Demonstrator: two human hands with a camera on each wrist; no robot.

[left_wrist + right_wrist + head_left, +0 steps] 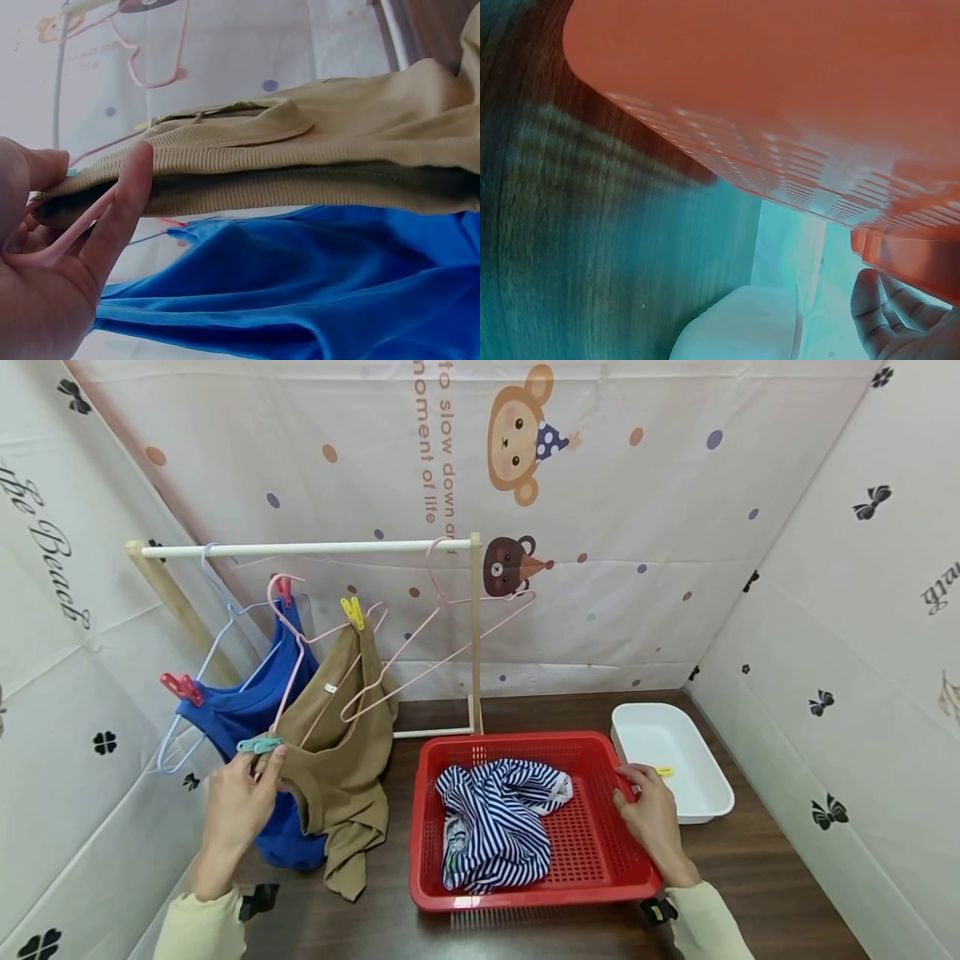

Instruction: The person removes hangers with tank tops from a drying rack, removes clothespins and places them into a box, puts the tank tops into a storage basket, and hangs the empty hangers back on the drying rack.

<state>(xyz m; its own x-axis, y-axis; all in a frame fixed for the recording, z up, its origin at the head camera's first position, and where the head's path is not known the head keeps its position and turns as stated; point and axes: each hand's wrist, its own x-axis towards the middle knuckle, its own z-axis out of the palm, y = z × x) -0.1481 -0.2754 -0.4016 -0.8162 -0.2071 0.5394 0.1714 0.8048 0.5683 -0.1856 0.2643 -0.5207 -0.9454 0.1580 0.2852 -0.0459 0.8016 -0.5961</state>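
"how far has the hanging got?"
"the blue garment (240, 710) hangs from the rail (322, 549), red pegs (182, 687) at both ends. the khaki garment (352, 777) has a yellow peg (352, 612) one side, a teal peg (258, 745) the other, where the left hand's (238, 793) grip pinches its ribbed edge. its hanger (288, 685) looks unhooked, so half done, i'd say."
"what's left?"
"the striped garment (498, 827), bunched in the red basket (525, 740); a bare pink hanger (411, 640) is ready. the right hand's (651, 814) grip is curled on the basket's rim."
"the room?"
"dark wood-grain worktop (765, 877), white tub (675, 727) at right, printed sheets (810, 610) around."
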